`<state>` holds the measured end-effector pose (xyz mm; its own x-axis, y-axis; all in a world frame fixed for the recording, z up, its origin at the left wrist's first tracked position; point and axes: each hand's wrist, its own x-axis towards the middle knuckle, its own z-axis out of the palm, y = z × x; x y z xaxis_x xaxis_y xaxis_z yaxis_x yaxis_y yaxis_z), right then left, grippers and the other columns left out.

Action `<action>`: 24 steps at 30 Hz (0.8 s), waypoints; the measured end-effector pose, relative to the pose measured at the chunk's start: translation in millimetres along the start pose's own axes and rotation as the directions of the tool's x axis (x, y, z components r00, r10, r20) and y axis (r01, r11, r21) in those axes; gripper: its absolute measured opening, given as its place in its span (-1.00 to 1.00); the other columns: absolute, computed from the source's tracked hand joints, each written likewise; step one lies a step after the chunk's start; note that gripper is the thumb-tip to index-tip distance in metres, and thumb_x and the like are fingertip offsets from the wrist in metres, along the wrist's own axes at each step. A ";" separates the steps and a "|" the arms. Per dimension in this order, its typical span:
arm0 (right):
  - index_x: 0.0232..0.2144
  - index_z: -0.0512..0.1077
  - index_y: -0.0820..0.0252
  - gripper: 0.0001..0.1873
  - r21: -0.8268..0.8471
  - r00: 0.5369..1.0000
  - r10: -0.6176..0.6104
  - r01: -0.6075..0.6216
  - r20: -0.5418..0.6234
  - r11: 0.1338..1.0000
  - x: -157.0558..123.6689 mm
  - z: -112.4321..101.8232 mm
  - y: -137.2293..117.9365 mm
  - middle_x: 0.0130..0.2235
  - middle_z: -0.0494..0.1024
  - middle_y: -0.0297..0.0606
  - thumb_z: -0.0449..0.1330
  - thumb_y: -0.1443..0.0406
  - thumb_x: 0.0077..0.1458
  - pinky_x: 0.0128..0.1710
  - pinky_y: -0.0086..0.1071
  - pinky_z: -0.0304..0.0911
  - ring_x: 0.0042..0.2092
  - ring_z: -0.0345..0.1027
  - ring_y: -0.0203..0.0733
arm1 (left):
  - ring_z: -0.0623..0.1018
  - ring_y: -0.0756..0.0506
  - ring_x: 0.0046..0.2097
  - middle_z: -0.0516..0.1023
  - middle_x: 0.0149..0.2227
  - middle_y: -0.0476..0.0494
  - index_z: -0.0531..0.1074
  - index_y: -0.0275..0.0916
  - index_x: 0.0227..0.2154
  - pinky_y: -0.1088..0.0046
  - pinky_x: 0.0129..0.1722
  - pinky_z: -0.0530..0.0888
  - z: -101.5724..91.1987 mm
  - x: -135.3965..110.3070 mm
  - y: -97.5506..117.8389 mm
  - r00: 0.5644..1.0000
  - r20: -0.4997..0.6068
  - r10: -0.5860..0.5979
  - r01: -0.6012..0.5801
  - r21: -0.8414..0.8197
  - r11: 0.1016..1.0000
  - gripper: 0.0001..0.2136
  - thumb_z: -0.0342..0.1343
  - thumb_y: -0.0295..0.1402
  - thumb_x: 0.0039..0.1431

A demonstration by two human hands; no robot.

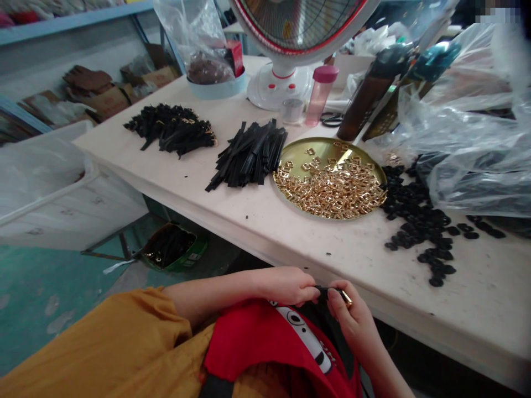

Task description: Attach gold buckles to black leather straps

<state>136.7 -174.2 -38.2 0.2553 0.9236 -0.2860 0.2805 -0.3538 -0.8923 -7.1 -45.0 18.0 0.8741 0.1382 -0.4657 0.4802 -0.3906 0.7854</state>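
Observation:
Above my lap, just off the table's front edge, my left hand (290,284) pinches one end of a short black strap (322,293). The strap's other end is between the thumb and fingers of my right hand (352,312), with a gold metal buckle (347,299) at that end. Parts of the strap are hidden by the fingers. On the table, a round gold tray (296,149) holds many small gold buckles (336,190). Flat black strips (251,155) lie to its left, and a heap of black straps with gold pieces (172,127) lies further left.
Small black pieces (427,221) are spread right of the tray, beside clear plastic bags (485,160). Behind stand a fan (282,83), a pink-lidded bottle (321,97) and dark bottles (369,91). A white bin (62,188) and a green box (193,254) are below left.

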 end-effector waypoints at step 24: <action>-0.26 0.32 0.18 -0.59 -0.038 0.981 -0.107 0.102 -0.160 0.994 49.1 -28.8 -11.7 -0.60 0.33 -0.35 -0.11 0.02 0.10 -0.53 -0.38 0.15 -0.54 0.21 -0.24 | 0.47 -0.09 -0.37 0.51 -0.37 -0.14 0.39 -0.26 -0.30 0.51 -0.50 0.25 -27.8 47.8 6.9 0.943 -0.320 0.093 0.033 0.367 0.930 -0.64 -0.17 -0.11 0.16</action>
<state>172.6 -128.9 -31.8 0.3688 0.9205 -0.1293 0.3397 -0.2630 -0.9030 40.0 -15.7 12.4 0.8923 0.3850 -0.2358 0.4483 -0.6928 0.5649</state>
